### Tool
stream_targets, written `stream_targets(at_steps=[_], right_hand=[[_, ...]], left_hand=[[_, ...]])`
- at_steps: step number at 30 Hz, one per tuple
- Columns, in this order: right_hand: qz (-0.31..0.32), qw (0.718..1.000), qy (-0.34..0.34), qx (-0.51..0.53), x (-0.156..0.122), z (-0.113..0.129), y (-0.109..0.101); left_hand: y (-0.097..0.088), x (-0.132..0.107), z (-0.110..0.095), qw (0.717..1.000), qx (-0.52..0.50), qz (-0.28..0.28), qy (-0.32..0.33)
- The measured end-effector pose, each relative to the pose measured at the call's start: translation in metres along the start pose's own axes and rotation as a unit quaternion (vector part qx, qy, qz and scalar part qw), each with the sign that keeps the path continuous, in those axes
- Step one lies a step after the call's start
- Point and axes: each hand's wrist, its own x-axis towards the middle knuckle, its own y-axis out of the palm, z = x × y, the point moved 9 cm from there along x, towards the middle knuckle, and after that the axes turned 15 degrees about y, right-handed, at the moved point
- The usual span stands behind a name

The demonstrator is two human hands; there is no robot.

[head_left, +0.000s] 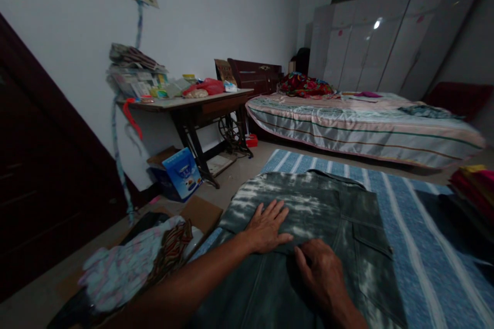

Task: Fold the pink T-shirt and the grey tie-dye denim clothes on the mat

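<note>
A dark green jacket [320, 205] with pale mottled patches lies spread out in front of me, and a buttoned pocket flap shows on its right side. My left hand [268, 229] rests flat on the cloth, its fingers spread. Close beside it, lower and to the right, my right hand [322, 272] is curled down against the jacket with its fingers bent in. The fingertips are partly hidden, but they seem to grip a fold of the fabric. Under the jacket is a blue sheet [409, 247] with white stripes.
Left of the sheet, crumpled clothes [127, 262] lie by cardboard and a blue box [181, 172]. A sewing machine table [170, 105] bearing clutter stands against the wall. Behind is a bed [347, 123]. Folded cloths [474, 190] are stacked at the right edge.
</note>
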Motion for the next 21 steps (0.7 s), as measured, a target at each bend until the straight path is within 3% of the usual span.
stream_targets(at_steps=[6,9,14,21], right_hand=[[0.006,1.0,0.005,-0.017,0.002,0.0,0.0],[0.002,1.0,0.003,-0.025,0.003,0.001,-0.001],[-0.008,0.999,0.001,-0.031,0.004,0.001,-0.002],[-0.028,0.999,-0.003,-0.025,0.005,0.002,-0.006]], left_hand=[[-0.006,-0.035,0.021,0.992,0.008,0.0,-0.127],[-0.013,-0.036,0.024,0.987,0.02,-0.011,-0.157],[-0.029,-0.003,0.013,0.992,0.042,-0.076,-0.092],[-0.007,0.014,0.021,0.994,0.04,-0.075,-0.074]])
